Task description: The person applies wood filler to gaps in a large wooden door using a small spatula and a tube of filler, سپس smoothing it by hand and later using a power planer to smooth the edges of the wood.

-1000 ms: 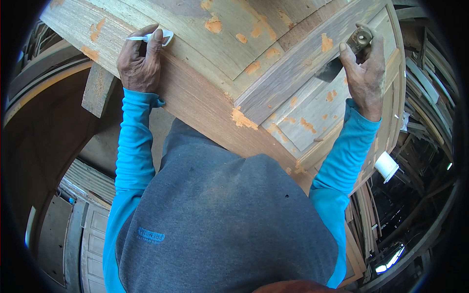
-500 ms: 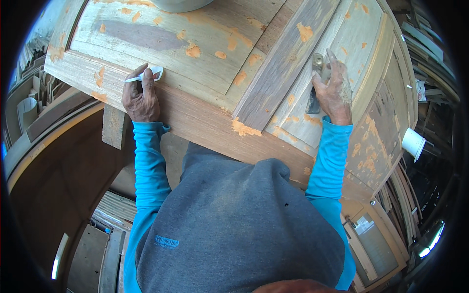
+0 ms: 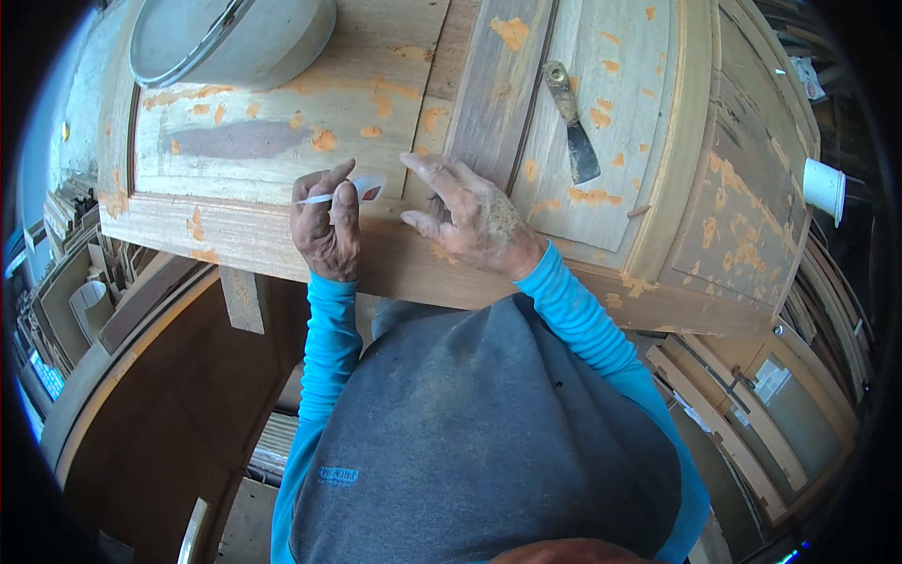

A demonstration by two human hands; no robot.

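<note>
Timber (image 3: 79, 218) stood stacked in the workshop beyond the left hand, and panelled woodwork (image 3: 489, 103) spread out in front of both hands, dotted with orange filler patches (image 3: 324, 140).

The small white plastic piece (image 3: 368, 186) sat at the left hand (image 3: 326, 226), pinched narrowly between thumb and index finger near the woodwork's front edge; its thin end poked out on the far side of the grip, and its broader end (with a reddish spot on it) pointed toward the right hand (image 3: 474, 218). That right hand held nothing, its thumb and fingers spread apart just beside the piece; whether it touched the wood below could not be told.

A pinch so slight might well have let the piece twist or drop if the right fingers had knocked its broad end.

Farther out, beyond the right hand, a putty knife (image 3: 572, 122) lay loose on a pale panel, where a sweep of that forearm could have pushed it across the filler. A wood sliver (image 3: 639, 211) lay past the knife and might have scratched the surface if dragged. Well ahead of the left grip stood a grey bucket (image 3: 272, 47), likely to tip only with a hard jolt.
</note>
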